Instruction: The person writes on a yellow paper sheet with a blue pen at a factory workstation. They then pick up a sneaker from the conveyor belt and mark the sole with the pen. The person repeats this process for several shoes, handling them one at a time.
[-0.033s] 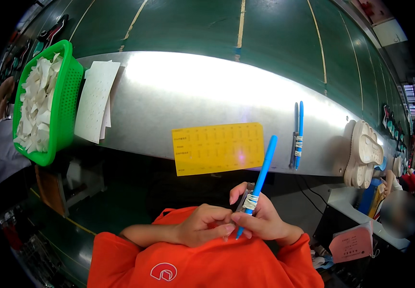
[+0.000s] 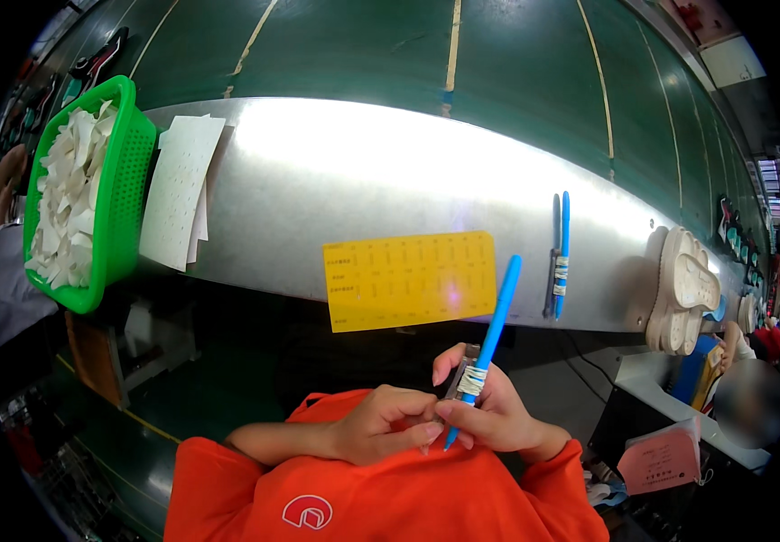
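Observation:
In front of my orange shirt, my right hand [image 2: 503, 415] is closed around a blue pen [image 2: 498, 323]. Its tip points down toward my shirt, and the upper end leans away to the right. White bands [image 2: 471, 382] bind the pen to a small dark, flat piece [image 2: 456, 387]. My left hand [image 2: 385, 423] meets the right one, thumb and fingers pinched together beside the pen's lower part; what lies between them is hidden. Beyond my hands, a yellow card [image 2: 411, 282] with a printed table projects over the bench's near edge. A second blue pen [image 2: 566, 221], likewise bound with bands, lies to its right.
On the metal bench [image 2: 336, 181], a green basket [image 2: 124, 190] of white scraps and some white sheets [image 2: 178, 194] sit at left. Pale shoe soles [image 2: 679, 289] stand at the right end. A pink card [image 2: 661, 459] hangs lower right, near another person. Green surface [image 2: 534, 72] stretches beyond.

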